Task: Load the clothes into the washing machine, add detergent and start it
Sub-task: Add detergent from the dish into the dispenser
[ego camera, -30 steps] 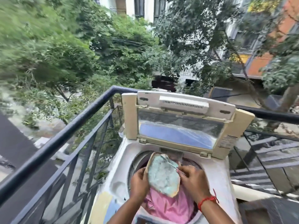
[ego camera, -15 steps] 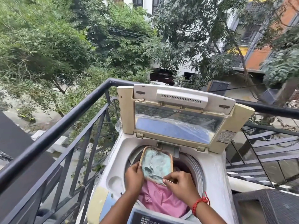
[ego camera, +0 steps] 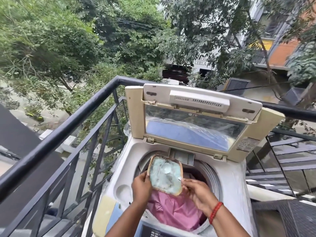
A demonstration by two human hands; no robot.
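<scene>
A white top-loading washing machine (ego camera: 230, 189) stands with its lid (ego camera: 188, 120) raised upright. Pink clothes (ego camera: 174, 212) lie inside the drum. Over the drum opening, a tan square container of pale blue-white detergent powder (ego camera: 162, 178) is tilted toward me. My left hand (ego camera: 142, 187) grips the container's left edge. My right hand (ego camera: 196, 192), with a red thread at the wrist, holds a small white spoon (ego camera: 166, 168) whose bowl rests in the powder. The control panel (ego camera: 153, 232) shows at the bottom edge, partly hidden by my arms.
A black metal railing (ego camera: 68, 124) runs along the left and behind the machine. Dark stair steps (ego camera: 282, 168) drop away at the right. Trees and buildings fill the space beyond the balcony.
The container stayed over the drum in both hands. The spoon moved from the container's lower edge up into the middle of the powder. The view shifted slightly.
</scene>
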